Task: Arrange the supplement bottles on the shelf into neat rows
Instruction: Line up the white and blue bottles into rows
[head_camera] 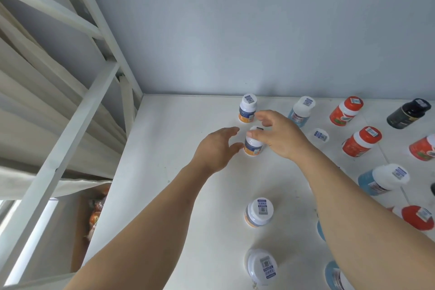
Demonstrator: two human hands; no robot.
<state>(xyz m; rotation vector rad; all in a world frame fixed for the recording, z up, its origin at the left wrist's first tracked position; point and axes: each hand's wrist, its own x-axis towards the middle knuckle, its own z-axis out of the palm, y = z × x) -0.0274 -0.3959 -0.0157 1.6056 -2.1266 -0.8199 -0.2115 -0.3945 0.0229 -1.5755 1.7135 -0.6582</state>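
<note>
On the white shelf (169,139) a white-capped bottle with a blue and orange label (253,148) stands upright. My right hand (280,136) reaches over it, the thumb on the cap's front and the fingers curled round the cap's far side. My left hand (216,148) is beside the bottle on its left, fingers straight, thumb tip close to its side. Three like bottles stand in line with it: one behind (247,108), one in front (259,212), one nearest me (261,266).
To the right stand pale blue bottles (301,110) (383,179), red bottles (346,110) (361,141) (417,216) and a black bottle (408,113), loosely spaced. The grey wall closes the back. A white frame (77,110) borders the shelf's left edge.
</note>
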